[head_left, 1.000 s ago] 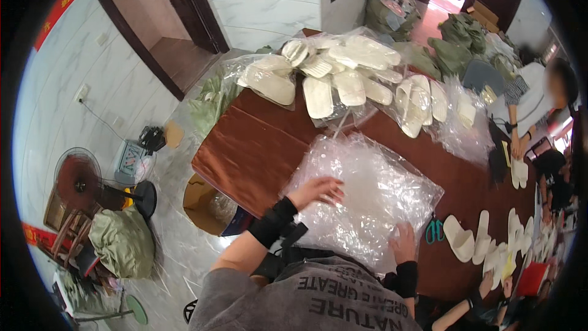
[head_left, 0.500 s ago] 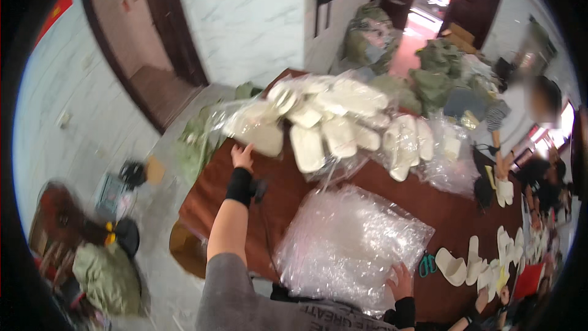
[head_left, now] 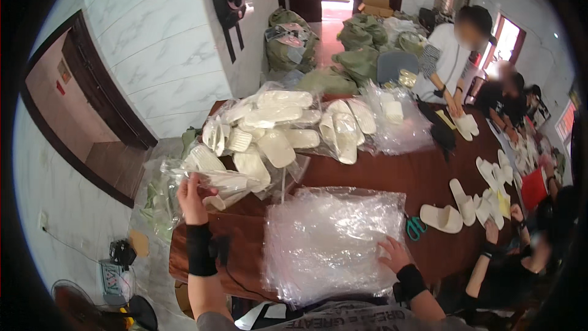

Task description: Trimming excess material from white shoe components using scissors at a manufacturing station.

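Observation:
My left hand point(head_left: 195, 199) is at the table's left edge, fingers and thumb closed on a clear bag holding white slippers point(head_left: 229, 185). This bag lies against the near left side of a heap of bagged white slippers point(head_left: 275, 147). Part of the grip is hidden by the plastic. My right hand point(head_left: 395, 254) rests with fingers spread on the right side of a stack of clear plastic bags point(head_left: 331, 239). Teal-handled scissors point(head_left: 416, 228) lie just right of the stack. Further right are loose white slippers point(head_left: 442, 218).
A brown cloth covers the table point(head_left: 373, 175). A black cable point(head_left: 236, 276) runs near my left forearm. Across the table a person point(head_left: 450, 61) handles slippers; another person's hands point(head_left: 492, 231) work at the right. Green sacks point(head_left: 361, 64) stand behind.
The view has swung to the right. My left hand has gone from reaching beside the slipper heap to gripping a bag at its edge. My right hand stays on the plastic stack.

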